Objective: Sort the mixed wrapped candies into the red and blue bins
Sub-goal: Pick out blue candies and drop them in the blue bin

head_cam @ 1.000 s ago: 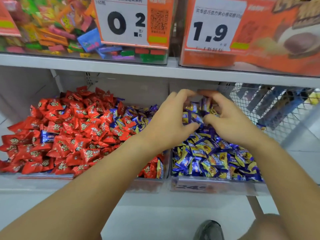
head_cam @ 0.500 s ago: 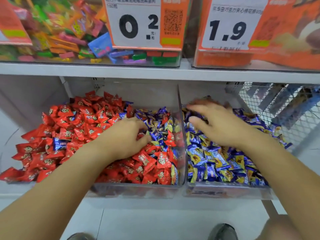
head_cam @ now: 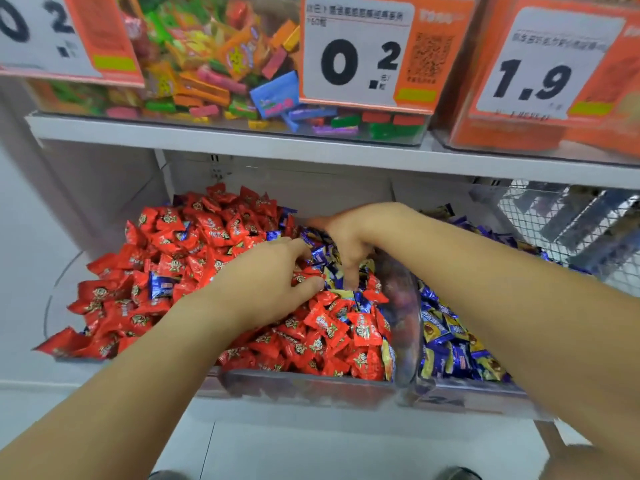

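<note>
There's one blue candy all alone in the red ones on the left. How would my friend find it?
Start at the clear bin heaped with red candies, under the shelf. Look at the heap's left part, left of the left hand. There lies a blue candy with a pale label, the only blue one among red wrappers there.

Right fingertips (head_cam: pixel 351 282) buried among candies, left fingers' grasp obscured by the hand's back, leftmost price tag (head_cam: pixel 52 32) cut by the edge, small tag print blurred, shoes cropped below.
</note>
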`<move>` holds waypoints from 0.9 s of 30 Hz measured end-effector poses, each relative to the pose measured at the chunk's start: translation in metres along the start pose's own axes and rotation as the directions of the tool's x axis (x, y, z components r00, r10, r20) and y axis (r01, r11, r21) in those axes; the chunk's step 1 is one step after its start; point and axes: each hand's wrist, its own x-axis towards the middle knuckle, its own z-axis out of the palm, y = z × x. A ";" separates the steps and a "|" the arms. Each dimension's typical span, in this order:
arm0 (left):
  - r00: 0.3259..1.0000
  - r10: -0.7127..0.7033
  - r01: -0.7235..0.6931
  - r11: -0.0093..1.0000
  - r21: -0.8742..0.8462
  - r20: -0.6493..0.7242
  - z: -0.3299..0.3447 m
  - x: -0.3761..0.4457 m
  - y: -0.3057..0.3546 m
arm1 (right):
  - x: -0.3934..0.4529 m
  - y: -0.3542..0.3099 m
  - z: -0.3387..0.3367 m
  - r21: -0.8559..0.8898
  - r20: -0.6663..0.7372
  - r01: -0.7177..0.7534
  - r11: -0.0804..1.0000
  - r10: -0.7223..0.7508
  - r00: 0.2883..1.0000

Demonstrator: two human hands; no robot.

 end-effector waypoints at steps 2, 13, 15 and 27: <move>1.000 -0.007 0.007 1.000 -0.021 -0.005 0.000 0.001 -0.001 | 0.015 0.002 0.004 0.008 0.002 0.026 1.000 -0.026 1.000; 0.993 -0.055 0.033 0.978 -0.208 -0.100 -0.002 0.003 -0.003 | -0.015 0.000 0.007 0.484 -0.158 0.237 0.843 -0.182 0.971; 0.993 -0.041 0.017 0.978 -0.208 -0.112 -0.005 0.002 -0.002 | -0.027 -0.003 0.007 0.451 -0.181 0.268 0.852 -0.207 0.961; 0.993 0.033 -0.076 0.912 -0.403 -0.113 -0.030 -0.021 0.015 | -0.105 -0.006 0.029 0.646 -0.486 0.431 0.630 -0.096 0.869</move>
